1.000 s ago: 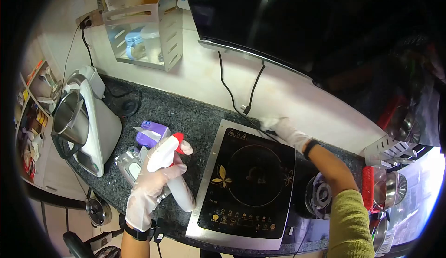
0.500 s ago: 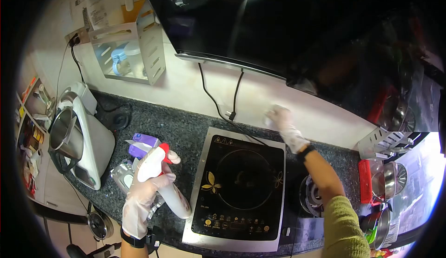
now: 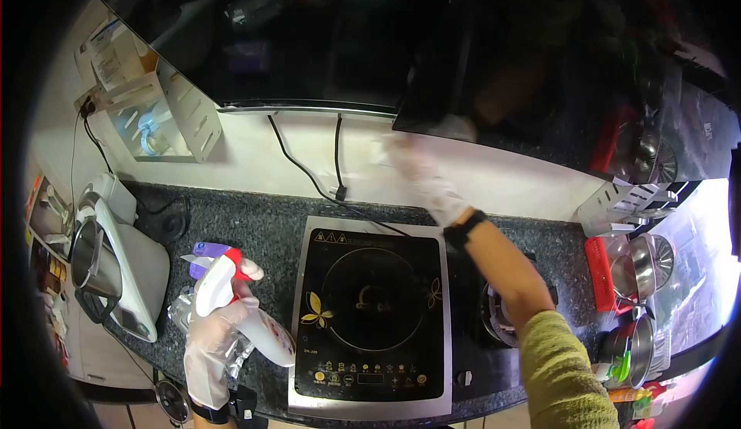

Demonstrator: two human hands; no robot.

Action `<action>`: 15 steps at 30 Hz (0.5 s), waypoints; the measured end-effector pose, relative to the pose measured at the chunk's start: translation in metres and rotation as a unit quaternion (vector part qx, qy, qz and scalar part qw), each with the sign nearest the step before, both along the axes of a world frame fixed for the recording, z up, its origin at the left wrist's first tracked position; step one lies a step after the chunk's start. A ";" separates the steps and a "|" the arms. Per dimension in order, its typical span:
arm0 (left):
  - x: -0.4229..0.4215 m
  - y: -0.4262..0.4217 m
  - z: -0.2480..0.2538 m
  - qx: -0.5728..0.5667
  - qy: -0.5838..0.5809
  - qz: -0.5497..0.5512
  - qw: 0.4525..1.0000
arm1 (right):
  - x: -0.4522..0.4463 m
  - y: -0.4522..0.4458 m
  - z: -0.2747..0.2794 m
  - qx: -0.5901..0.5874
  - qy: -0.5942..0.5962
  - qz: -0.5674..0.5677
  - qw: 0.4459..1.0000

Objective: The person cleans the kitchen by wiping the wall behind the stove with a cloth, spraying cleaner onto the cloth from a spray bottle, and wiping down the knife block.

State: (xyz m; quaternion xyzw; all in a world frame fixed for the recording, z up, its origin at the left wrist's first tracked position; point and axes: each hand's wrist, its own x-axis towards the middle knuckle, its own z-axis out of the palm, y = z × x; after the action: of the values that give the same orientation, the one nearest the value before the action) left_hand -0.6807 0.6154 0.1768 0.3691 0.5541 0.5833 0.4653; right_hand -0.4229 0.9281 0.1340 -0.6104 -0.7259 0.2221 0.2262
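My left hand (image 3: 210, 340), in a clear plastic glove, is closed round the neck of a white spray bottle (image 3: 264, 338) with a red-and-white trigger head (image 3: 219, 281). The bottle leans over the counter, beside the left edge of a black induction cooktop (image 3: 370, 305). My right hand (image 3: 421, 168), also gloved, is up at the pale wall (image 3: 255, 147), just below the dark glossy panel. Motion smears its fingers. Something whitish shows at its fingertips, but I cannot make out what it is.
A white appliance with a steel pot (image 3: 139, 274) and a purple pack (image 3: 208, 251) stand left. Two black cables hang from the dark panel (image 3: 309, 50), one with a plug (image 3: 338, 193). A gas burner (image 3: 494, 317), a red basket (image 3: 599, 274) and steel bowls (image 3: 645, 265) are right.
The camera view has shifted. My right hand has moved left and up along the wall, closer to the hanging cables and the dark panel's lower edge. My left hand keeps hold of the spray bottle.
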 end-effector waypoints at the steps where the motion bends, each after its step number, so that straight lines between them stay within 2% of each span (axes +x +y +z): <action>1: 0.000 0.000 0.003 -0.001 0.006 -0.001 1.000 | 0.058 0.021 -0.040 0.213 0.003 0.086 0.973; 2: -0.001 -0.001 0.002 -0.002 0.011 -0.002 1.000 | 0.116 0.042 -0.080 0.432 -0.032 0.134 0.892; 5: -0.005 -0.008 0.001 -0.004 0.024 0.024 0.999 | 0.187 0.040 -0.052 0.302 0.058 -0.122 0.944; 7: -0.009 -0.015 0.005 -0.011 0.061 0.029 0.998 | 0.214 0.041 -0.048 0.282 0.267 -0.121 0.914; 8: -0.019 -0.023 -0.010 0.003 0.031 0.050 0.998 | 0.224 0.039 -0.045 0.294 0.250 -0.142 0.911; 10: -0.024 -0.030 -0.023 0.039 0.069 0.077 0.994 | 0.226 0.034 -0.041 0.342 0.119 -0.175 0.915; 12: -0.011 -0.030 -0.012 0.041 0.067 0.055 0.995 | 0.210 0.028 -0.042 0.380 -0.052 -0.169 0.908; 14: -0.001 -0.028 -0.014 0.085 0.055 0.051 0.994 | 0.184 0.029 -0.045 0.422 -0.243 -0.135 0.863; 15: 0.006 -0.027 -0.011 0.026 0.086 0.083 0.992 | 0.173 0.030 -0.048 0.442 -0.350 -0.117 0.817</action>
State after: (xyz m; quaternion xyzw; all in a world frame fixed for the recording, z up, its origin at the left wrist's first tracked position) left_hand -0.6750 0.5884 0.1654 0.3828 0.6057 0.5998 0.3562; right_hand -0.2499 0.9585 0.0865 -0.5618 -0.6991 -0.3795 0.2272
